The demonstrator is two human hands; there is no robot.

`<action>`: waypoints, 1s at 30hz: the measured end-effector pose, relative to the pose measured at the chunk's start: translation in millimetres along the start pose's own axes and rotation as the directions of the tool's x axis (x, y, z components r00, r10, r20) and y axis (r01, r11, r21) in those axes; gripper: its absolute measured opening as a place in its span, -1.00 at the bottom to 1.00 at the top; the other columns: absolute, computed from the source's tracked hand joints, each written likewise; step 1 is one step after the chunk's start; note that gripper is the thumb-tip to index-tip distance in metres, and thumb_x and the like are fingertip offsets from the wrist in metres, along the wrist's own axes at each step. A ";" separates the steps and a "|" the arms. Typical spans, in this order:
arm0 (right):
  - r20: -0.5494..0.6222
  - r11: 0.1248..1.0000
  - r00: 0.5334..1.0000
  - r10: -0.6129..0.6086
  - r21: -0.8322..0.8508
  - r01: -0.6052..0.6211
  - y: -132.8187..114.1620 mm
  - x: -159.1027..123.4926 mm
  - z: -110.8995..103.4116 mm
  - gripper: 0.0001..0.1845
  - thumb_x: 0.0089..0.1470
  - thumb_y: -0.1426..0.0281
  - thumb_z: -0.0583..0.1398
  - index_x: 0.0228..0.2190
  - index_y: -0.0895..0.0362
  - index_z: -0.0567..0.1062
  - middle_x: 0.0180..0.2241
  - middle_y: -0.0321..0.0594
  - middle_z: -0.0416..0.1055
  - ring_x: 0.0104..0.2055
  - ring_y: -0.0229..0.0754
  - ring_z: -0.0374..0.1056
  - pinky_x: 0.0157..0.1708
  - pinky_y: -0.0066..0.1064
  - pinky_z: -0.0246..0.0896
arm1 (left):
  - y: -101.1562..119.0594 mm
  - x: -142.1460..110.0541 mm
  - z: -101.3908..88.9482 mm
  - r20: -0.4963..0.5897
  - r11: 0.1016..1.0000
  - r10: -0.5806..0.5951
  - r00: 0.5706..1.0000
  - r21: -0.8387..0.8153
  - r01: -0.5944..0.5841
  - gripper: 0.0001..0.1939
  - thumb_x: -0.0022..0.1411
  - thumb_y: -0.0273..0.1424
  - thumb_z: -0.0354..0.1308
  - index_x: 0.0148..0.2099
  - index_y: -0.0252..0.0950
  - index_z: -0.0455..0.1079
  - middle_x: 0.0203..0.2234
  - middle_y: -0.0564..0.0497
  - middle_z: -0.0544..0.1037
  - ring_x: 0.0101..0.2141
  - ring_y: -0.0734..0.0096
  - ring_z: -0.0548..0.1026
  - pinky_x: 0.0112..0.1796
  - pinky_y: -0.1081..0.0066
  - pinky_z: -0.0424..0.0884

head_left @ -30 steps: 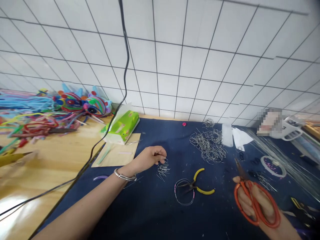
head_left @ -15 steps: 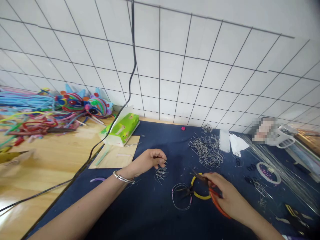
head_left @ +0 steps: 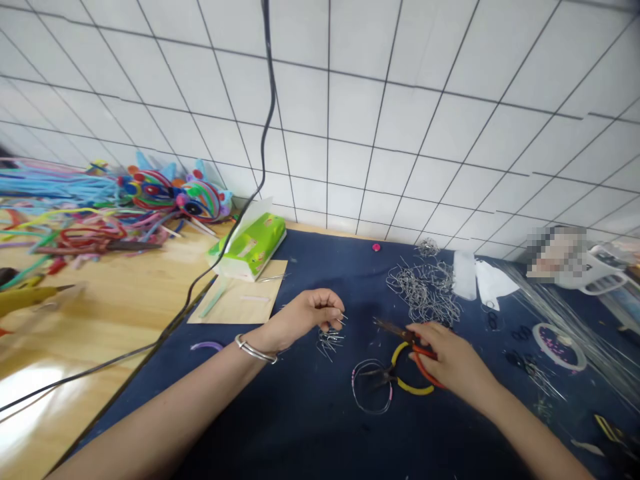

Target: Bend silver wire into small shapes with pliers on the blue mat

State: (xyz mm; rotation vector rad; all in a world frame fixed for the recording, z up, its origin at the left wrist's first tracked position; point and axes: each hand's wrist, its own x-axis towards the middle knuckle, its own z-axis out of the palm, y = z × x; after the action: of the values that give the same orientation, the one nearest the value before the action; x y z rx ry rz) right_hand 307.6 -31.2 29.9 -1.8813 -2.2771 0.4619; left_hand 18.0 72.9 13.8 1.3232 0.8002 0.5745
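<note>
My left hand (head_left: 311, 313), a silver bangle on its wrist, pinches thin wire pieces above a small heap of bent wire bits (head_left: 329, 340) on the dark blue cloth (head_left: 280, 413). My right hand (head_left: 447, 357) is closed around orange-handled scissors (head_left: 406, 337), blades pointing left toward my left hand. Just below the scissors lie yellow-handled pliers (head_left: 400, 379) beside a wire ring with pink beads (head_left: 371, 393).
A large tangle of silver wire (head_left: 424, 293) sits behind the hands. A green tissue pack (head_left: 251, 247) and brown paper (head_left: 240, 301) lie left, colourful craft strips (head_left: 75, 213) beyond. A black cable (head_left: 220, 253) crosses the wooden table. A beaded hoop (head_left: 559, 337) and long wires lie right.
My right hand brought the scissors from the lower right across to the middle, over the pliers, blades now pointing at my left hand. My left hand stayed over the wire bits.
</note>
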 end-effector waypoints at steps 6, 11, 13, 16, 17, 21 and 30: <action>-0.002 0.988 0.993 0.121 -0.100 -0.121 75.6 -74.2 -13.0 -0.55 0.02 0.26 0.05 -0.02 0.02 0.31 -0.06 -0.13 0.29 -0.08 -0.10 0.29 -0.13 -0.30 0.22 | -2.4 1.8 0.1 0.017 0.998 -0.009 1.000 0.068 0.008 -0.86 0.11 -0.38 0.10 -0.30 -0.36 0.33 -0.50 0.01 0.49 -0.45 0.49 0.44 -0.42 0.49 0.30; 0.024 0.960 0.985 0.172 -0.229 -0.162 129.5 -126.0 -23.5 -0.50 0.00 0.25 0.08 0.01 0.05 0.28 -0.16 -0.10 0.36 -0.16 -0.07 0.33 -0.21 -0.30 0.26 | -1.4 0.7 5.1 0.028 0.997 -0.037 0.999 0.067 0.035 -0.84 0.10 -0.35 0.11 -0.30 -0.35 0.34 -0.49 0.01 0.49 -0.45 0.48 0.43 -0.42 0.48 0.31; 0.009 0.929 0.987 0.158 -0.339 -0.145 131.1 -133.0 -29.7 -0.49 -0.04 0.25 0.12 -0.01 0.06 0.31 -0.21 -0.08 0.40 -0.20 -0.02 0.33 -0.23 -0.22 0.24 | -1.1 -0.6 6.3 0.026 0.997 -0.032 0.999 0.077 0.030 -0.85 0.11 -0.36 0.11 -0.29 -0.35 0.34 -0.48 0.01 0.49 -0.44 0.48 0.43 -0.41 0.48 0.31; -0.061 0.841 0.988 0.142 -0.519 -0.152 99.5 -123.4 -35.7 -0.65 -0.02 0.27 0.11 -0.15 0.06 0.43 -0.38 -0.07 0.42 -0.29 0.04 0.32 -0.29 -0.12 0.21 | -1.2 -2.4 7.2 0.043 0.995 -0.019 0.999 0.095 0.014 -0.85 0.11 -0.35 0.11 -0.29 -0.34 0.34 -0.49 0.00 0.49 -0.45 0.49 0.42 -0.42 0.49 0.30; -0.068 0.845 0.992 0.105 -0.520 -0.125 81.3 -115.1 -34.9 -0.71 0.01 0.28 0.09 -0.21 0.06 0.45 -0.37 -0.08 0.41 -0.28 0.02 0.31 -0.27 -0.12 0.20 | -1.4 -2.9 7.4 0.051 0.995 -0.016 0.999 0.099 0.011 -0.84 0.11 -0.35 0.11 -0.30 -0.35 0.35 -0.49 0.00 0.49 -0.45 0.49 0.42 -0.43 0.49 0.30; 0.048 0.943 0.993 -0.108 -0.313 0.118 1.8 -70.0 -15.7 -0.75 0.08 0.34 0.05 -0.17 0.04 0.39 -0.21 -0.15 0.36 -0.17 -0.12 0.27 -0.17 -0.26 0.20 | -2.4 -3.9 8.2 0.068 0.994 -0.023 0.997 0.107 0.016 -0.83 0.10 -0.33 0.13 -0.30 -0.35 0.35 -0.50 0.00 0.49 -0.47 0.49 0.42 -0.44 0.49 0.30; 0.166 0.918 0.938 -0.306 -0.210 0.336 -24.0 -13.8 2.7 -0.50 -0.01 0.27 0.14 0.01 0.03 0.25 -0.01 -0.08 0.16 0.05 0.02 0.04 -0.06 -0.08 0.09 | -1.5 -2.5 6.6 0.069 0.993 -0.033 0.997 0.112 0.025 -0.84 0.12 -0.35 0.11 -0.29 -0.35 0.35 -0.48 -0.02 0.50 -0.42 0.45 0.47 -0.43 0.48 0.33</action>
State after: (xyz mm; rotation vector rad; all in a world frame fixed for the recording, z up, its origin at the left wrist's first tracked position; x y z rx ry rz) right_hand 287.2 -49.0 36.3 -1.5550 -2.7708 0.2832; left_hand 21.6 66.6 13.1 1.4240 0.8013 0.4633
